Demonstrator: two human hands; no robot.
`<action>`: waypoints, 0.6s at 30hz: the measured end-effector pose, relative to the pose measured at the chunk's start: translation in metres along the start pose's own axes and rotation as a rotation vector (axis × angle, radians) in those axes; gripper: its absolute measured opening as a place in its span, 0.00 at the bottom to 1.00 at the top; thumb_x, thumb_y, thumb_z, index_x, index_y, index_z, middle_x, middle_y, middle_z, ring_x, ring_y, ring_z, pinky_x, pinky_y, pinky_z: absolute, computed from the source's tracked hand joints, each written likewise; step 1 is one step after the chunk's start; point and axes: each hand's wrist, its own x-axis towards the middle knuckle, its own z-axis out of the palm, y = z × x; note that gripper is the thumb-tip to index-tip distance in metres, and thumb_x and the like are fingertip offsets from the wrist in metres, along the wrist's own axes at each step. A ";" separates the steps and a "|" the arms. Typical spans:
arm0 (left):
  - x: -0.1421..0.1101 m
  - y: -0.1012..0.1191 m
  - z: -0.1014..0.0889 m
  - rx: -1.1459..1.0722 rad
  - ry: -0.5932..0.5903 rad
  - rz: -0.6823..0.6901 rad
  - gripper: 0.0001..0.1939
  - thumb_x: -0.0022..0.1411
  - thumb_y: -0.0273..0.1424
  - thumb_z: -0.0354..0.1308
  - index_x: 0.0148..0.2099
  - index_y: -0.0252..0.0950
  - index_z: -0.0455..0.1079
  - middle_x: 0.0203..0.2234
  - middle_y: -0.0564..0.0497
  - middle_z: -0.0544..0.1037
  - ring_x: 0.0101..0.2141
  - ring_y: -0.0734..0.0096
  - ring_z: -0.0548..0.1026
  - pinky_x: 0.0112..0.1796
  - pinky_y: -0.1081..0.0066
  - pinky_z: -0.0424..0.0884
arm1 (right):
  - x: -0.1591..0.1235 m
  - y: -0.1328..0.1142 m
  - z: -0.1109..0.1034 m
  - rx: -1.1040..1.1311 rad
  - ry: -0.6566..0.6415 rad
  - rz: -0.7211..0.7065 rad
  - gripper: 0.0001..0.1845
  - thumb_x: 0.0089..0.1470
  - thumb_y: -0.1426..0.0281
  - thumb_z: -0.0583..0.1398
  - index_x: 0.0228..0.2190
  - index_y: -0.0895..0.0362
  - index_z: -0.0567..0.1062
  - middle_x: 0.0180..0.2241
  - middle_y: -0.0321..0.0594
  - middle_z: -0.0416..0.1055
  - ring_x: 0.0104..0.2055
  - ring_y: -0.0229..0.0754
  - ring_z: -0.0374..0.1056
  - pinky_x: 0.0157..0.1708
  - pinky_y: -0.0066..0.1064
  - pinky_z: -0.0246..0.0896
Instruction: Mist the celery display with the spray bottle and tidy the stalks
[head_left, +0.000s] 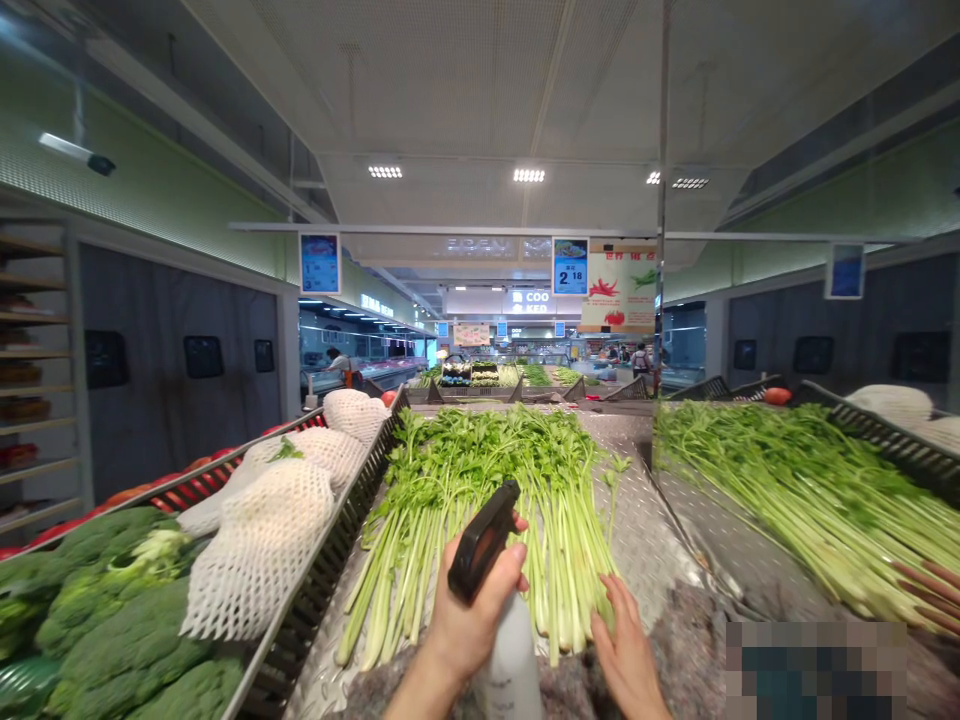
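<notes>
My left hand [469, 620] is closed around a spray bottle [486, 540] with a black trigger head and a white body, held upright over the near end of the celery. A bed of green celery [480, 470] lies with its pale stalks pointing toward me on a ribbed metal shelf [645, 520]. My right hand [626, 650] rests with its fingers stretched flat on the stalk ends at the right of the pile and holds nothing.
On the left, a black slatted crate wall [330, 560] separates the celery from broccoli [112, 620] and vegetables in white foam netting [262, 540]. A mirror panel [787, 480] on the right reflects the celery. Price signs [570, 266] hang overhead. People stand far down the aisle.
</notes>
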 end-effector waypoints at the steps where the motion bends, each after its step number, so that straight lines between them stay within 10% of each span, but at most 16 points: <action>1: 0.000 0.000 0.001 -0.002 -0.003 0.005 0.17 0.51 0.39 0.52 0.40 0.32 0.66 0.17 0.54 0.69 0.20 0.75 0.69 0.24 0.75 0.66 | 0.000 -0.001 0.000 0.001 0.001 0.001 0.22 0.50 0.67 0.46 0.47 0.63 0.59 0.51 0.51 0.54 0.54 0.48 0.51 0.50 0.42 0.49; 18: 0.017 0.000 -0.010 -0.085 0.183 -0.048 0.15 0.48 0.38 0.55 0.36 0.33 0.69 0.23 0.51 0.73 0.19 0.77 0.69 0.20 0.77 0.65 | 0.004 -0.007 -0.007 0.063 -0.005 0.001 0.22 0.51 0.66 0.46 0.48 0.59 0.56 0.51 0.49 0.52 0.54 0.48 0.51 0.50 0.42 0.49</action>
